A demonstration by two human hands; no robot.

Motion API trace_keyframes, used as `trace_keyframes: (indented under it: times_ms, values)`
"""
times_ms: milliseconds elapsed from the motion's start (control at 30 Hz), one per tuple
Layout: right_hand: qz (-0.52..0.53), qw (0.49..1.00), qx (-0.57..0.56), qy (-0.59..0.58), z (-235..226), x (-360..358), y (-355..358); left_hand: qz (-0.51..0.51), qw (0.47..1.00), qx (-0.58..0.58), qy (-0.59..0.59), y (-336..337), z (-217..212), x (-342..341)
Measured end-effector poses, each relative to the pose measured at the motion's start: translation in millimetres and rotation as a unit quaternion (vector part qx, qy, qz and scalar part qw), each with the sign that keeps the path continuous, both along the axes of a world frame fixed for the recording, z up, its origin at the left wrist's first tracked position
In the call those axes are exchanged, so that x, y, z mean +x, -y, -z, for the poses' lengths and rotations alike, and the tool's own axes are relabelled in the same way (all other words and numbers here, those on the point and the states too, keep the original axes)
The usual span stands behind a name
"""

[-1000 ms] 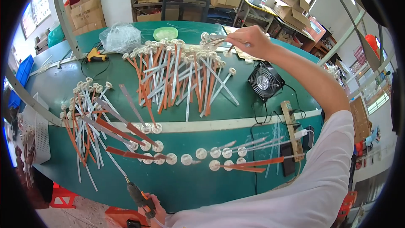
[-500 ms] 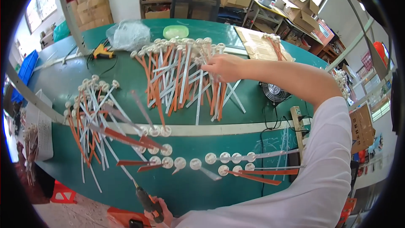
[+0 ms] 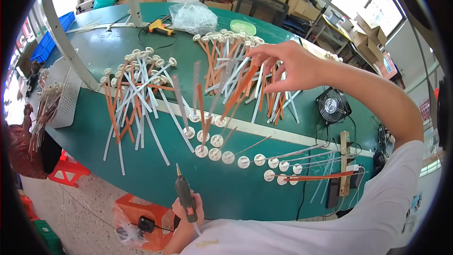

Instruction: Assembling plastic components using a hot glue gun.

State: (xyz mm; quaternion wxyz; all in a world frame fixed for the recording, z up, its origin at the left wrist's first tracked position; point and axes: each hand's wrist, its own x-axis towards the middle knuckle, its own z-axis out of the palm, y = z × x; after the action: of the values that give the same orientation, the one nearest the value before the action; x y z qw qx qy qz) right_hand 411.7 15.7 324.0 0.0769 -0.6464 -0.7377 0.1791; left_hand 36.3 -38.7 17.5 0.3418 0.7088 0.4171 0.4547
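Observation:
My left hand (image 3: pixel 199 208) is wrapped round a dark glue gun (image 3: pixel 186 198), its nozzle pointing up at the table's front part. My right hand (image 3: pixel 295 63) hovers over the right side of a big bunch of grey and orange strips (image 3: pixel 226 68) with round white heads. Its fingers are spread, the thumb apart from them; I make out nothing held. Between the hands, white discs (image 3: pixel 228 157) lie in short rows. Several bear orange or grey strips, some upright at the left, others lying toward the right. One upright orange strip (image 3: pixel 240 89) rises close below my right fingertips.
A second bunch of strips (image 3: pixel 137 94) lies at the left, beside a white perforated basket (image 3: pixel 66 94). Further back are a yellow glue gun (image 3: pixel 160 28), a clear plastic bag (image 3: pixel 193 17) and a green lid-like dish (image 3: pixel 243 27). A black fan (image 3: pixel 332 105) and a power strip (image 3: pixel 346 160) stand right.
The view has swung, shifting the table scene. My right hand, earlier closed at the heads of the big bunch, is now lifted with fingers apart. My left hand still grips the glue gun.

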Motion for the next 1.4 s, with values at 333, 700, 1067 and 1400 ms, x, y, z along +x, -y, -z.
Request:
trace_keyframes:
  times_ms: [333,700,1067,1400]
  values:
    - [0.055,0.993,-0.039,-0.093,-5,-52,-22,0.026,0.998,-0.060,0.024,0,16,-12]
    - [-0.017,1.000,0.024,0.009,-6,-89,-62,0.015,0.990,-0.101,0.092,-55,18,-34]
    - [-0.112,0.993,0.013,0.044,-11,-104,-63,-0.022,0.994,-0.076,0.071,-52,16,-39]
    - [-0.071,0.996,-0.026,0.044,-19,-113,-69,0.004,0.994,-0.068,0.082,-62,8,-35]
